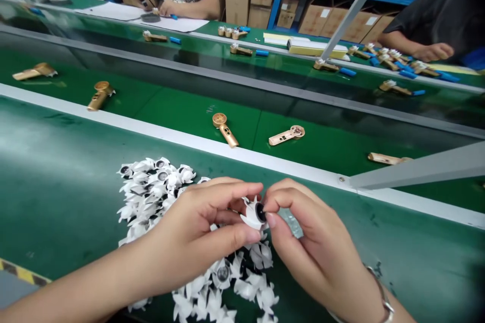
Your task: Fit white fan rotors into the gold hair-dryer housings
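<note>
A small white fan blade (250, 215) with a black hub sits between the thumb and fingers of my left hand (202, 219), its hub turned to the right. My right hand (312, 234) pinches thumb and forefinger together right at that hub; whatever is between the fingertips is hidden. Below and behind my left hand spreads a heap of similar white fan blades (142, 194), some showing dark round hubs. A bit of clear, shiny material (292, 223) shows behind my right fingers, too covered to name.
Beyond a pale rail, gold handheld fan housings (227, 133) lie on a green conveyor belt (170, 111). A grey metal strut (424, 164) crosses at right. Across the line, two people sit near gold housings with blue cylinders (261, 53); cardboard boxes (237, 7) stand behind.
</note>
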Demonstrator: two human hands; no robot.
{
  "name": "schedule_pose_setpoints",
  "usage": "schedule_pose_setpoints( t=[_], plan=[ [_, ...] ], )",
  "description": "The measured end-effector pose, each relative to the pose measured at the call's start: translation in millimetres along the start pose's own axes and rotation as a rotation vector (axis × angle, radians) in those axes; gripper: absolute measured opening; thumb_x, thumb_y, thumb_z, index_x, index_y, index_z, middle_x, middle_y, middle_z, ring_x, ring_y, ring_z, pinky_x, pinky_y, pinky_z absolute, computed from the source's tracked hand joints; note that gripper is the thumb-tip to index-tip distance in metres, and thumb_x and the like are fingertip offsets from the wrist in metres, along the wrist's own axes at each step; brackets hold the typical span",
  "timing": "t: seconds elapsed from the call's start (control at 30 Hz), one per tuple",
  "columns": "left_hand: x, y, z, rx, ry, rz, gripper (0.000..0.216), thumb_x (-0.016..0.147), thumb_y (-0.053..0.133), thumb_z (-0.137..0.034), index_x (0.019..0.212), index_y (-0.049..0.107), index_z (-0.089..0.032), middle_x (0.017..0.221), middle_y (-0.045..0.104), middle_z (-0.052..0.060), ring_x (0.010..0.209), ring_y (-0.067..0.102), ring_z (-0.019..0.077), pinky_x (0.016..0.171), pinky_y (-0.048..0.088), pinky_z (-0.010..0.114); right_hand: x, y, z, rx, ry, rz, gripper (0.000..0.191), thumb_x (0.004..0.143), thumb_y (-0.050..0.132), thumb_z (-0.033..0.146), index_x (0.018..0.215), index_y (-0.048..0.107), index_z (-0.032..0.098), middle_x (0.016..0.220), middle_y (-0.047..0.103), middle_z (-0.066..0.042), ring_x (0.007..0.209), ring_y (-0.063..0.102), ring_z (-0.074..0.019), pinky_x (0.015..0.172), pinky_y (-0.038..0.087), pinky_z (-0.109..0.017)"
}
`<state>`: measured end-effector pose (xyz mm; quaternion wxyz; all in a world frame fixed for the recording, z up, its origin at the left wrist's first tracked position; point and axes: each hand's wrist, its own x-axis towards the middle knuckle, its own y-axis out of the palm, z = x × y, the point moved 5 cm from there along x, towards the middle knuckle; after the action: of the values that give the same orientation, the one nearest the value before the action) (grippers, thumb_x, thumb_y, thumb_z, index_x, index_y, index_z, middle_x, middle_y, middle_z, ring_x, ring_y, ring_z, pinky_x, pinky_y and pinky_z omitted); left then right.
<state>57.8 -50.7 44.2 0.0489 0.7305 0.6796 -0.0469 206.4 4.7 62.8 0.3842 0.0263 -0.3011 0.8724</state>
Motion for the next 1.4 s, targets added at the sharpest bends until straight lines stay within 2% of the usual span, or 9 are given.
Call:
schedule_pose_setpoints(
  t=[0.23, 0.43, 0.77, 0.9, 1.0, 1.07, 1.13, 1.23, 1.4],
  plan=[
    [2, -3, -13, 0.260, 0.212, 0.040, 0.051, 0.087, 0.070, -0.013, 0.130, 0.064, -0.040, 0.113, 0.064, -0.001, 0.091, 0.064, 0.0100, 0.075, 0.056, 0.018, -2, -1, 1, -0.100, -0.022, -0.009, 0.014, 0.090, 0.053, 0.007, 0.094, 0.056, 0.020, 0.091, 0.058, 0.000, 0.081, 0.056, -0.0100, 0.071, 0.046, -0.021],
    [0, -3, -12, 0.355, 0.238, 0.038, 0.047, 0.091, 0.066, -0.016, 0.132, 0.062, -0.039, 0.107, 0.063, -0.003, 0.080, 0.060, 0.0070, 0.071, 0.052, 0.018, -4, 1, 3, -0.167, -0.078, -0.063, 0.017, 0.090, 0.053, 0.005, 0.097, 0.062, 0.017, 0.094, 0.063, -0.004, 0.087, 0.061, -0.0123, 0.077, 0.050, -0.023],
    [0, -16, -9, 0.408, 0.287, -0.056, 0.059, 0.090, 0.065, -0.012, 0.137, 0.054, -0.046, 0.111, 0.061, -0.003, 0.093, 0.061, 0.0092, 0.078, 0.053, 0.017, 3, -6, 11, -0.111, -0.255, -0.039, 0.039, 0.083, 0.051, 0.000, 0.114, 0.065, 0.019, 0.104, 0.068, -0.007, 0.099, 0.065, -0.0182, 0.088, 0.055, -0.033],
    [-1, -22, -16, 0.368, 0.284, -0.067, 0.061, 0.089, 0.063, -0.006, 0.135, 0.057, -0.045, 0.113, 0.059, -0.002, 0.076, 0.057, 0.0035, 0.065, 0.051, 0.009, 58, -33, -46, -0.277, -0.115, -0.020, 0.024, 0.085, 0.056, 0.010, 0.104, 0.068, 0.020, 0.104, 0.070, -0.008, 0.101, 0.066, -0.0217, 0.087, 0.054, -0.034],
    [-3, -25, -19, 0.325, 0.268, -0.071, 0.060, 0.089, 0.062, -0.005, 0.134, 0.058, -0.045, 0.114, 0.059, -0.002, 0.066, 0.053, 0.0008, 0.058, 0.048, 0.007, 113, -48, -121, -0.582, 0.165, 0.072, 0.067, 0.073, 0.063, 0.008, 0.139, 0.052, 0.013, 0.150, 0.044, -0.019, 0.138, 0.042, -0.0349, 0.112, 0.039, -0.046],
    [-6, -25, -19, 0.309, 0.248, -0.066, 0.059, 0.090, 0.062, -0.008, 0.136, 0.056, -0.046, 0.117, 0.059, -0.001, 0.067, 0.055, 0.0017, 0.059, 0.050, 0.008, 141, -47, -157, -0.607, 0.220, 0.155, 0.080, 0.064, 0.065, 0.004, 0.142, 0.050, 0.010, 0.152, 0.042, -0.022, 0.137, 0.043, -0.0374, 0.111, 0.038, -0.046],
    [-8, -26, -18, 0.296, 0.220, -0.064, 0.058, 0.092, 0.062, -0.012, 0.137, 0.055, -0.048, 0.121, 0.060, 0.000, 0.071, 0.059, 0.0034, 0.064, 0.053, 0.011, 155, -42, -176, -0.592, 0.219, 0.219, 0.070, 0.064, 0.063, 0.003, 0.133, 0.059, 0.010, 0.140, 0.056, -0.020, 0.126, 0.055, -0.0327, 0.107, 0.043, -0.040],
    [-10, -32, -16, 0.283, 0.173, -0.074, 0.053, 0.093, 0.061, -0.017, 0.135, 0.056, -0.049, 0.123, 0.061, 0.001, 0.067, 0.059, 0.0032, 0.063, 0.056, 0.012, 149, -38, -169, -0.579, 0.191, 0.227, 0.048, 0.069, 0.060, 0.007, 0.117, 0.067, 0.011, 0.117, 0.067, -0.017, 0.108, 0.064, -0.0277, 0.099, 0.046, -0.036],
    [-7, -47, -18, 0.239, 0.186, -0.191, 0.052, 0.088, 0.069, -0.017, 0.132, 0.059, -0.043, 0.121, 0.068, 0.001, 0.093, 0.070, 0.0121, 0.074, 0.060, 0.014, 90, -44, -101, -0.454, 0.118, 0.110, 0.038, 0.075, 0.065, 0.019, 0.113, 0.062, 0.017, 0.110, 0.065, -0.011, 0.097, 0.065, -0.0242, 0.086, 0.053, -0.035]
  ],
)
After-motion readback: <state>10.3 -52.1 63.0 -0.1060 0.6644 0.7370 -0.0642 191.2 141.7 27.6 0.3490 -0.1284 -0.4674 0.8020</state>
